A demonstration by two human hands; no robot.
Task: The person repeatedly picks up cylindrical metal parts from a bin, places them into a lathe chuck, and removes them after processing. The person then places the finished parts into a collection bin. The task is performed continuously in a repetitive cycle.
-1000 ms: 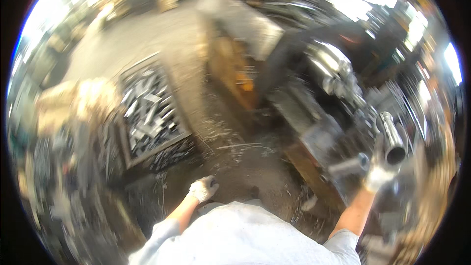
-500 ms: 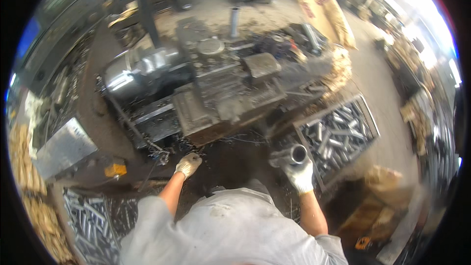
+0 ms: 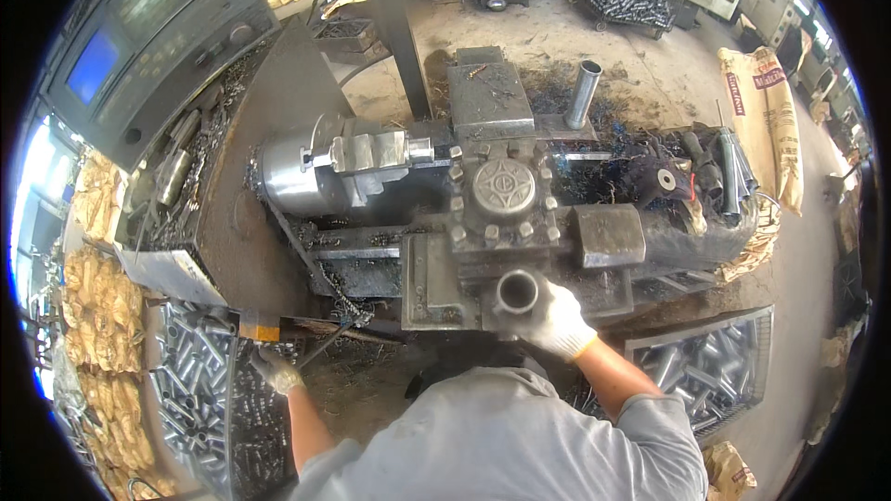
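Observation:
In a white work glove, my right hand (image 3: 564, 327) is wrapped round a short grey metal tube (image 3: 518, 291). The tube's round open end faces up, in front of the lathe carriage (image 3: 432, 283). My left hand (image 3: 277, 371), gloved too, is down at the left beside a bin of metal tubes (image 3: 193, 380) and a heap of dark metal shavings (image 3: 260, 417). Motion smears its fingers, so its grip cannot be made out. Behind the carriage's tool post (image 3: 504, 187), the lathe chuck (image 3: 302, 172) stands at the left with a shiny metal piece (image 3: 369, 152) at its jaws.
A taller tube (image 3: 584, 93) stands upright behind the carriage. At the right is a mesh bin of cut tubes (image 3: 705, 366). A control panel with a blue screen (image 3: 93, 67) rises at far left. A thin rod (image 3: 327, 343) slants near my left hand. Paper sacks (image 3: 761, 121) lean at right.
My view has turned toward the right, bringing the lathe nearer the middle. My right hand has carried the tube up to the carriage front. My left hand has moved left, toward the bin.

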